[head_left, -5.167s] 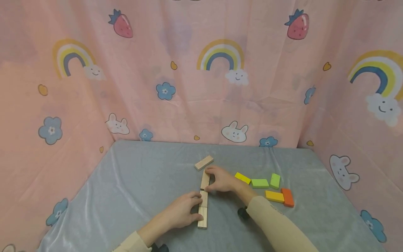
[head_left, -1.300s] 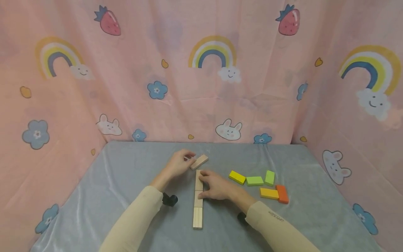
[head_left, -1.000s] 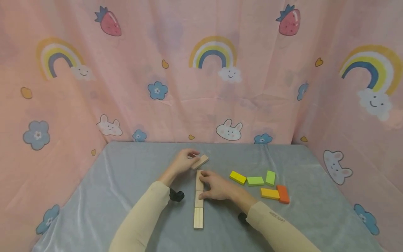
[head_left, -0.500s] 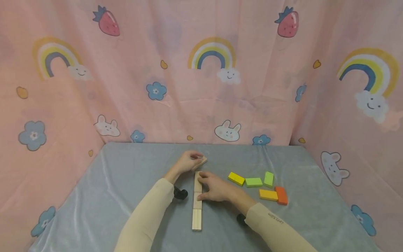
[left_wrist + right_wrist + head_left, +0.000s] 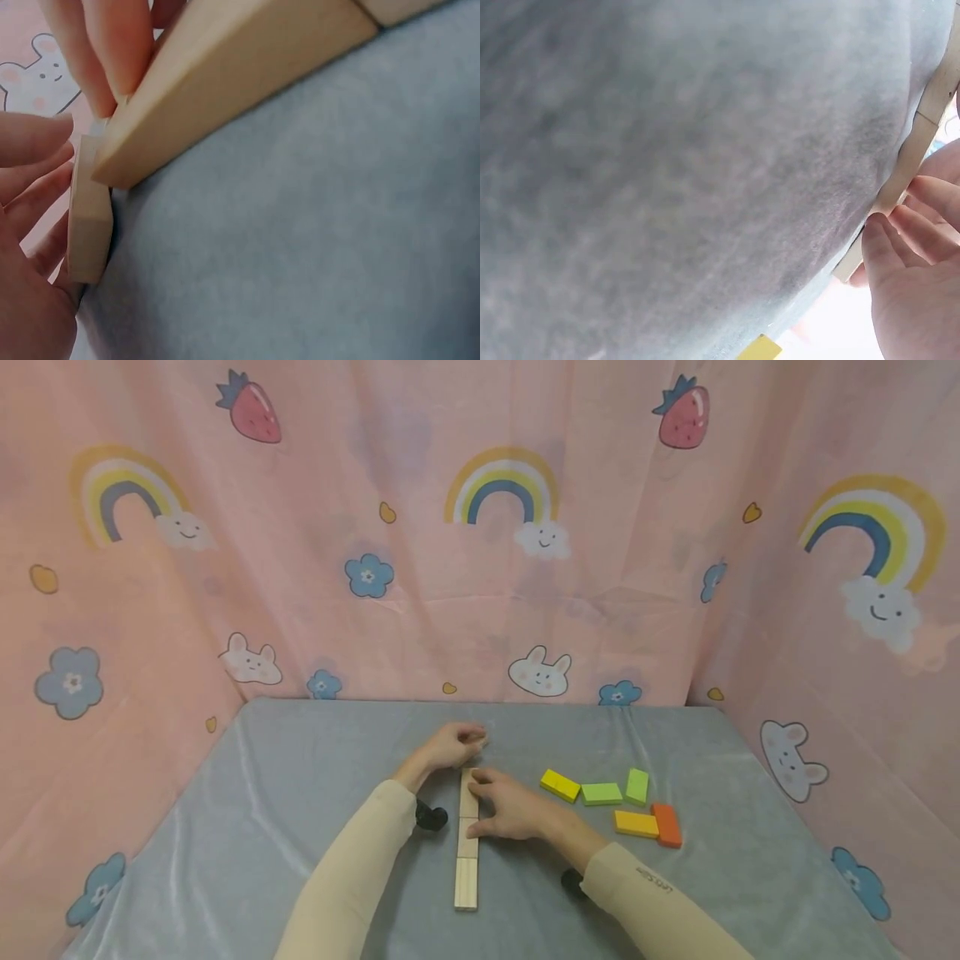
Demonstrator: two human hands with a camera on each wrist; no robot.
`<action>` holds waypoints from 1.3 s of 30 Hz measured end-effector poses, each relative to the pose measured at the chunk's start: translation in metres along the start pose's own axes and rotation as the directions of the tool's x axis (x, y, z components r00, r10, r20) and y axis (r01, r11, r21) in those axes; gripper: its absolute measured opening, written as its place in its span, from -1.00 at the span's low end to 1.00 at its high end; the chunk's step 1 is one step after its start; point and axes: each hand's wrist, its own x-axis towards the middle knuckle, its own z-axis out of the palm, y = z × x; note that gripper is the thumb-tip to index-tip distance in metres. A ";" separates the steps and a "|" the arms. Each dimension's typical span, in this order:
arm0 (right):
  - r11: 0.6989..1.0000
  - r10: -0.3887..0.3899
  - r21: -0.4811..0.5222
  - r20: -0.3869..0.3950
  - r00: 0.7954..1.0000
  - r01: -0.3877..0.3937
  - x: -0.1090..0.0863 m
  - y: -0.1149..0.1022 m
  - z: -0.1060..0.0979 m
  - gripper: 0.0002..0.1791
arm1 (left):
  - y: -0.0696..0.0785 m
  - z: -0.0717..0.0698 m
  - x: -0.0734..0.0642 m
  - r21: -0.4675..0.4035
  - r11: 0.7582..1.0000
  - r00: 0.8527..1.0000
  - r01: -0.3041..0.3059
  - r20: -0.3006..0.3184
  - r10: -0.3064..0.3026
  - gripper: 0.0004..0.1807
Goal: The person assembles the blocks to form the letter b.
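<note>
In the head view, three plain wooden blocks lie end to end in a straight row on the grey cloth: the far block (image 5: 468, 789), the middle block (image 5: 467, 839) and the near block (image 5: 466, 885). My left hand (image 5: 450, 746) grips a separate wooden block (image 5: 90, 225) just beyond the row's far end; from above the hand mostly hides it. Whether that block touches the row I cannot tell. My right hand (image 5: 513, 806) rests against the row's right side, fingertips (image 5: 919, 191) at the far block and thumb near the middle block.
Right of the row lie a yellow block (image 5: 560, 785), two green blocks (image 5: 602, 794), an amber block (image 5: 635, 824) and an orange block (image 5: 667, 825). A pink patterned curtain (image 5: 420, 635) stands behind the grey cloth (image 5: 322, 752) and along both sides.
My left hand left the near part of the row, reached the separate far block and closed round it. Its fingers now cover more of that block. My right hand stays by the row.
</note>
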 end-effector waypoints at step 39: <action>0.999 0.045 -0.006 0.023 0.999 -0.045 -0.002 -0.005 -0.001 -0.13 | -0.003 -0.033 -0.014 0.056 0.994 0.995 0.093 0.035 -0.095 -0.14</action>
